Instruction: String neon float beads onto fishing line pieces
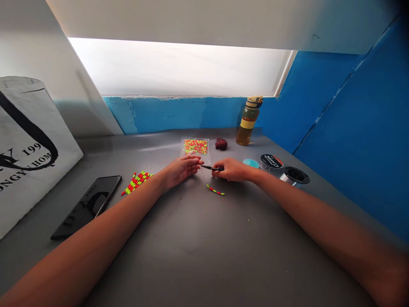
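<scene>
The right hand [232,169] holds a slim dark tool [209,167], its tip at the left hand [182,171]. A short row of beads [216,190] (red and yellow-green) lies nearer on the grey table [198,247]; a bottle [248,124] stands behind.

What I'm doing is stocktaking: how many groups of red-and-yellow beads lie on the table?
3: the bagged group beyond the left hand, the cluster by the left forearm, the short row nearer the camera. Others may be hidden.
</scene>
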Tool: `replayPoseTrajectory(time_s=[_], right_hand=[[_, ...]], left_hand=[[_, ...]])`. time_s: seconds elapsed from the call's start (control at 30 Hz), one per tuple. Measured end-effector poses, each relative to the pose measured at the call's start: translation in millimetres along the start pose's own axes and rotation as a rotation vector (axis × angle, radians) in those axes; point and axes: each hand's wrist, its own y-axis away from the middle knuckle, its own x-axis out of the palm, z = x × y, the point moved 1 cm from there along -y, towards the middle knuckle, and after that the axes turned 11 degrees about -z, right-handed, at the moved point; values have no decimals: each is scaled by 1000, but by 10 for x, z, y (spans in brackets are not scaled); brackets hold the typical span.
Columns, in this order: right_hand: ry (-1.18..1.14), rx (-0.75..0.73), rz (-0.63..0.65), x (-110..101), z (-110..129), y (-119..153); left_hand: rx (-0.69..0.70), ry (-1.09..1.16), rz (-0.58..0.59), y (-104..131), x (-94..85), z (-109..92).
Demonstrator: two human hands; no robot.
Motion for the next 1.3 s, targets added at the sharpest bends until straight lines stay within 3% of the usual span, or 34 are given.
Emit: replayPoseTrajectory(time_s=[1.3], right_hand=[[-23, 3, 60, -30, 44, 25]], left_hand=[[27, -12, 36, 24, 18, 13]])
